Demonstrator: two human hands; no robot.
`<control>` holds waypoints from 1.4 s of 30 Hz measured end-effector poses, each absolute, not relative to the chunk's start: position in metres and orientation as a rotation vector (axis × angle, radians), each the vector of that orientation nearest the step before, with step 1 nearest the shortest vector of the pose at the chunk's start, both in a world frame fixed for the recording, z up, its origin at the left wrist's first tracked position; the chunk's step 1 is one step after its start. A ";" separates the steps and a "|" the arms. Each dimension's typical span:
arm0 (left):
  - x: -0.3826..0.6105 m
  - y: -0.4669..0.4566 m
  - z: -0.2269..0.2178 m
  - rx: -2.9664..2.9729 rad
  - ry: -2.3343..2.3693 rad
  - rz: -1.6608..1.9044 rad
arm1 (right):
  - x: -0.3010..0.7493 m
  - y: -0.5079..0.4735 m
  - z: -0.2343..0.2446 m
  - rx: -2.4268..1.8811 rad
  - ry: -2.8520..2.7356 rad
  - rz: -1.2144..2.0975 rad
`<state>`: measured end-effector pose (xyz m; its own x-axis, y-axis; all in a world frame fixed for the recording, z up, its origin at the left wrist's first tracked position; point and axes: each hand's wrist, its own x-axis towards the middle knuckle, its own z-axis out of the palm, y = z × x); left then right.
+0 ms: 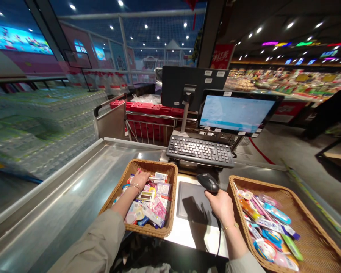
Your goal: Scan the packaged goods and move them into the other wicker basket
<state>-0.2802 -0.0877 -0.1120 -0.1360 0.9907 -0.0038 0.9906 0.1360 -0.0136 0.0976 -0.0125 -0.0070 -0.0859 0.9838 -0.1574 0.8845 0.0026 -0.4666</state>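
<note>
My left hand (140, 180) reaches into the left wicker basket (174, 189), which is filled with small packaged goods. Its fingers are curled down at the basket's far side, by a bit of pink; what they grip is hidden. Around it lie a pink-and-white packet (158, 206), a clear square pack (163, 189) and several boxes. In my right hand (222, 206) is a black handheld barcode scanner (208, 182), held over a grey flat pad (184, 203) on the counter. Its cord hangs below the hand.
A right wicker basket (307, 204) holds several loose packages, mostly on its left side. Behind the counter (82, 189) stand a keyboard (200, 149), a lit monitor (235, 113) and a dark display seen from behind (173, 85). A metal cart (150, 129) with red crates is beyond.
</note>
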 end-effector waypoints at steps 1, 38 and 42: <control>-0.278 -0.090 -0.108 -2.055 -2.373 0.006 | 0.097 -0.013 -0.007 -1.962 -2.060 0.679; -0.148 -0.080 -0.037 -1.589 -1.984 -0.667 | 0.102 -0.034 0.003 -1.511 -2.120 0.450; -0.137 -0.074 -0.036 -1.572 -1.986 -0.695 | 0.100 -0.038 0.004 -1.472 -2.137 0.438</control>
<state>-0.1372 -0.0745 -0.0359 -0.2005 0.7159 0.6689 0.9767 0.1994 0.0793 0.0996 -0.0381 0.0039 -0.2866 0.9318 0.2227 0.7692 0.3623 -0.5263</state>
